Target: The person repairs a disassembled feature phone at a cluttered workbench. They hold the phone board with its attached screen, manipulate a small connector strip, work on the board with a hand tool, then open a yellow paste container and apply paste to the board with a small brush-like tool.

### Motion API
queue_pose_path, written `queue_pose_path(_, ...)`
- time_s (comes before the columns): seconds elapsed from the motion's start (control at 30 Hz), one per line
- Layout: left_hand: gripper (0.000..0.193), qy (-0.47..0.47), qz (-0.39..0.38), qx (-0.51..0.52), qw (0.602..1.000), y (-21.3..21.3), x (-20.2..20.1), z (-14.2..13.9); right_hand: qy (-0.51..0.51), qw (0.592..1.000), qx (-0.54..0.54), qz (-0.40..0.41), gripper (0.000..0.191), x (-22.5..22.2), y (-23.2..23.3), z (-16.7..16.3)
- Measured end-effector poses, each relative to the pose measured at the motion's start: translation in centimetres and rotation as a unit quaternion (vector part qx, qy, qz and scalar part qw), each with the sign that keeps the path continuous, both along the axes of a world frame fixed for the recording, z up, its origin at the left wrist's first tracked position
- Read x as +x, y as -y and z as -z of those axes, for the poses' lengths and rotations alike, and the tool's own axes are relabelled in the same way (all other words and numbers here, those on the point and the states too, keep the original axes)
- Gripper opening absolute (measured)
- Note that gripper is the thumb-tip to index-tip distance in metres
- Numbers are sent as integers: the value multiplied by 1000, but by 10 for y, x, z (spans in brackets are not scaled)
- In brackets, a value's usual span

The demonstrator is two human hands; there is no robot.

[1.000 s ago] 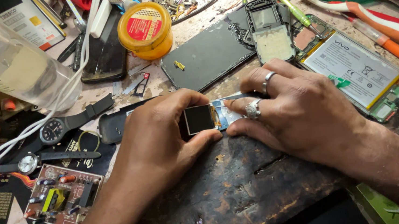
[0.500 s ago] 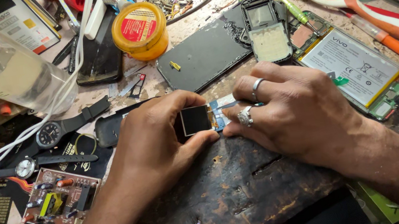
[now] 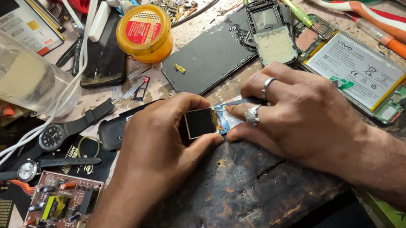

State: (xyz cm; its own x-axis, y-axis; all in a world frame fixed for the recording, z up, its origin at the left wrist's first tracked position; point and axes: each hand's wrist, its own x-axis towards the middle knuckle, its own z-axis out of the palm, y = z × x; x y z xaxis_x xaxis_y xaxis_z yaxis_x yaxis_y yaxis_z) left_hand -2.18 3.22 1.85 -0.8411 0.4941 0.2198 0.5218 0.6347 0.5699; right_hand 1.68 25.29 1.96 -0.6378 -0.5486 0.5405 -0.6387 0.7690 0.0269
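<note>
Small square display module (image 3: 200,123), dark and glossy, pinched at its left part by the left hand (image 3: 156,150), thumb under and forefinger over, closed on it. Lying just right of that hand and just left of the right hand (image 3: 301,116), touching both, a thin strip with orange and blue parts running rightward off the module under the right fingers. Long axis of module and strip together set left to right, roughly level above the dark scarred wooden block (image 3: 229,198), near the block's far edge. Right hand curled and closed over the strip end, two rings on its fingers, fingertips pressing down; whether gripping or only pinning the strip, cannot tell. Both hands equally near, meeting at the module, the left one carrying the screen face. Beyond the module: a black phone back panel (image 3: 204,58), a bare keypad phone frame (image 3: 271,32), a yellow tin with a red label (image 3: 144,32). To the right of the module a phone with its battery exposed (image 3: 359,69); to the left two wristwatches (image 3: 54,137) and a brown circuit board (image 3: 61,208). Against the view half a second back: module in the same pinch, same left-to-right lie, hands barely shifted relative to the block.
</note>
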Motion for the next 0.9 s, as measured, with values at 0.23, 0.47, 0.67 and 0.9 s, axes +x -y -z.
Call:
queue_pose_path(0.23, 43, 4, 0, -7, 1000, 1, 0, 0, -4, 999, -2, -33, 28, -1, -1, 1)
queue_pose_path(0.47, 43, 4, 1, -2, 1000, 1, 1, -1, -29, 999, 11, -17, 26, 0, 1, 3)
queue_pose_path(0.67, 43, -5, 3, 0, 1000, 1, 0, 1, -24, 1000, -8, -8, 23, 3, 2, 4)
queue_pose_path(0.9, 43, -3, 0, -7, 1000, 1, 0, 1, -12, 1000, -24, -1, 19, 4, 2, 3)
